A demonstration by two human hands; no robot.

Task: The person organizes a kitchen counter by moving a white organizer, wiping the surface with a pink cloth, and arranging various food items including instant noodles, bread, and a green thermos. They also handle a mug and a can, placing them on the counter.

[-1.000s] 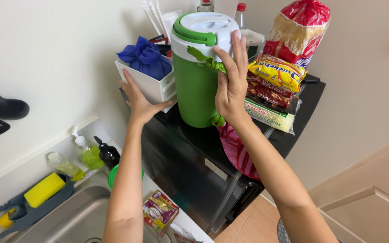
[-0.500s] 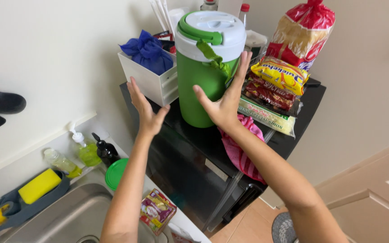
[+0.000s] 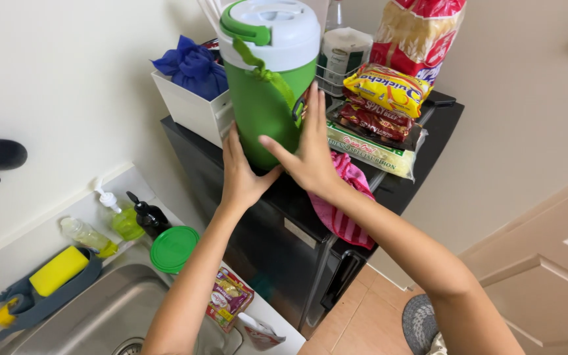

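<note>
A green water jug (image 3: pixel 267 98) with a white lid and a green strap stands on top of a small black fridge (image 3: pixel 297 223). My left hand (image 3: pixel 239 174) presses against the jug's lower left side. My right hand (image 3: pixel 307 148) is flat on its lower right side, fingers pointing up. Both hands grip the jug between them.
A white box (image 3: pixel 189 108) holding blue cloth sits left of the jug. Stacked noodle packets (image 3: pixel 382 108) and a bread bag (image 3: pixel 419 33) lie to the right, a pink cloth (image 3: pixel 340 210) hangs over the fridge front. Below left are a steel sink (image 3: pixel 73 315), soap bottles (image 3: pixel 126 220), a green lid (image 3: pixel 174 248).
My hands had come off the jug and opened in front of it; now both are back on its lower sides. The view has moved closer to the fridge.
</note>
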